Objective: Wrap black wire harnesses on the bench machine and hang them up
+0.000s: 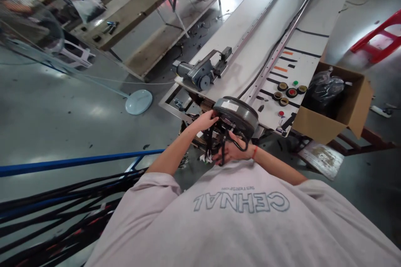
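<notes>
A dark round drum-like part (250, 119) with a white label stands at the near end of the long white table. At its left side is my left hand (205, 121), with the fingers closed in a pinch; what lies between the fingertips is hidden. My right hand (234, 150) is below the drum's front, its fingers curled round black cables (223, 150) that loop and hang there. Black strands (209, 137) also hang under my left hand. A red band circles my right wrist.
On the long white table (247, 50) are a metal rail, a grey motor unit (200, 73), tape rolls (283, 101) and black strips. An open cardboard box (326, 127) stands at right. Black cables hang along a blue bar (81, 162) at left, near a fan base (138, 102).
</notes>
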A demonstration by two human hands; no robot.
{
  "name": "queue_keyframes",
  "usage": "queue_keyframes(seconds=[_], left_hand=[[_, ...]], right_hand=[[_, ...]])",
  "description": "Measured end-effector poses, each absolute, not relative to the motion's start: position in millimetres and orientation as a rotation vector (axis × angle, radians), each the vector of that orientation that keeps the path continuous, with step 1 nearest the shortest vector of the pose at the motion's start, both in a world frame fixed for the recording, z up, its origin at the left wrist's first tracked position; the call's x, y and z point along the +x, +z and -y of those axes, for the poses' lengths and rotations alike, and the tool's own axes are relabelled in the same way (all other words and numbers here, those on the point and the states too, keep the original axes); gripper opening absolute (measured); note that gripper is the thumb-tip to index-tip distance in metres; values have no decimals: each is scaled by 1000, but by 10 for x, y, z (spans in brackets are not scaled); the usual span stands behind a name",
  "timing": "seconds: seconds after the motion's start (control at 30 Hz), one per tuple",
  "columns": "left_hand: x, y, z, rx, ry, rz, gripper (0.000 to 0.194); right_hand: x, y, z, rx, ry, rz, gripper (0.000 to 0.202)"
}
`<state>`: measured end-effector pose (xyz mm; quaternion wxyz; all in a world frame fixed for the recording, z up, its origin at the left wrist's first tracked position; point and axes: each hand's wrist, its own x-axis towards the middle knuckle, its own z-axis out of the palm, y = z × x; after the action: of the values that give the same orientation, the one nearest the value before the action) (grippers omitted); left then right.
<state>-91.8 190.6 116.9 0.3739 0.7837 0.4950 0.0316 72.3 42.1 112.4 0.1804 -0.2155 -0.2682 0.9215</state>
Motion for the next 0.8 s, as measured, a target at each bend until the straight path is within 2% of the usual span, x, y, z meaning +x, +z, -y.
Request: queue_keyframes(seconds=[0.13,0.2,0.3,0.37,0.47,0.53,0.6,0.67,0.8], left_hand=[[-878,1283,-1830,2174,67,-1319,19],[-868,1371,-1701,2195,121,-1372,19],[-858,1438,-1337,2076,273,-1441,19],[-812,1366,-1035,1766,194,-1357,20],[-632,1079,-673,1072,-18,-1196,36],[-485,865,-568,731,57,-1196,47],[-399,735,-570,606,204,-1252,50],[-418,726,-644,730,267,-1312,48],[-586,880,-901,1448,443,-1575,52]], right_hand=[[450,902,-702,-1072,2230,694,65],[558,908,-540,-1266,2066,805,63],[965,1022,-55,-1356,2017,1048,63],[1275,1091,266,-1488,1961,1157,61],[1611,1093,577,-1777,1844,1243,59],[1723,1051,679,-1848,1779,1279,60],[1768,1022,735,-1820,1716,1325,60],[1778,1026,766,-1765,1660,1361,58],[1783,1063,769,-1694,1604,1387,55]])
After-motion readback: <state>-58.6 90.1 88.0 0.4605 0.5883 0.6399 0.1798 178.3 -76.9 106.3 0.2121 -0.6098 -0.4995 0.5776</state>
